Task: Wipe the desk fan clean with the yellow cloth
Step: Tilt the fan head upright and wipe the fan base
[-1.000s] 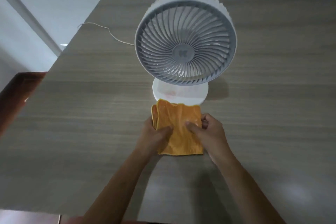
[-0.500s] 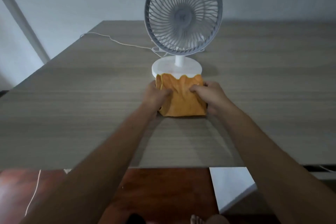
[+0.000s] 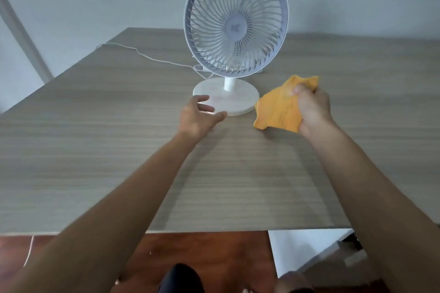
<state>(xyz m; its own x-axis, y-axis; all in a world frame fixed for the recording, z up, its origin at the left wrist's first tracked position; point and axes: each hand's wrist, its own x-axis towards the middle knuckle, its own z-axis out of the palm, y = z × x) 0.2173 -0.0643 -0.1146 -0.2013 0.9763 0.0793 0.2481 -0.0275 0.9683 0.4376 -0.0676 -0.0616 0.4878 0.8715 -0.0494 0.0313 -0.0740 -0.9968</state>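
Note:
A white desk fan (image 3: 235,19) with a round grille stands upright on its round base (image 3: 240,98) at the middle of the wooden table (image 3: 95,150). My right hand (image 3: 312,107) grips the bunched yellow cloth (image 3: 276,109), held just right of the base with its lower edge near the tabletop. My left hand (image 3: 197,116) is at the base's front left rim, fingers spread and holding nothing.
The fan's white cable (image 3: 142,54) runs left across the table and off its edge. The table's near edge is below my forearms; beyond it are a red-brown floor (image 3: 202,252) and a white object (image 3: 307,250). A grey wall stands behind.
Both hands held the cloth in front of the base. My left hand has let go and opened at the base's rim. My right hand has carried the cloth to the right.

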